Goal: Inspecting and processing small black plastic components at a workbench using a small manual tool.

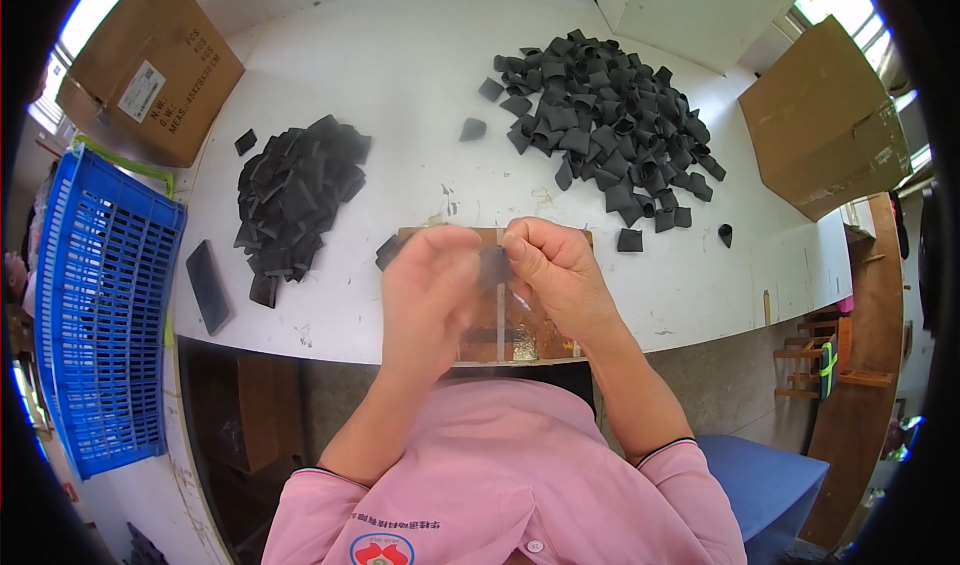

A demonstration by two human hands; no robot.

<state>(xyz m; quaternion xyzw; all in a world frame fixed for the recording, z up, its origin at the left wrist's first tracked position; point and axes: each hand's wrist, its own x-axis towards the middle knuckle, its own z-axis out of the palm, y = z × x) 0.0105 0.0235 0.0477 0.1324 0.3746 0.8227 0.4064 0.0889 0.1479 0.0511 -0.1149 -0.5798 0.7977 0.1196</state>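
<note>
Before my chest, over the board at the table's front edge, my right hand (556, 270) pinches a small dark grey flat piece (494, 266), perhaps foam or cloth. My left hand (432, 280) is at the left side of that piece, its fingers curled but smeared by motion, so its grip does not show clearly. Another dark piece (388, 253) lies just left of the left hand, partly hidden by it. Farther left is a heap of flat dark pieces (300, 190). At the far right spreads a larger heap of dark pieces (610, 125), many curled into open loops.
The brown-taped board (530, 325) lies under my hands on the white table (420, 75). A phone-like dark slab (207, 287) and blue plastic basket (105, 315) are at left. Cardboard boxes (150, 75) stand at both far corners. Single pieces (473, 130) lie between the heaps.
</note>
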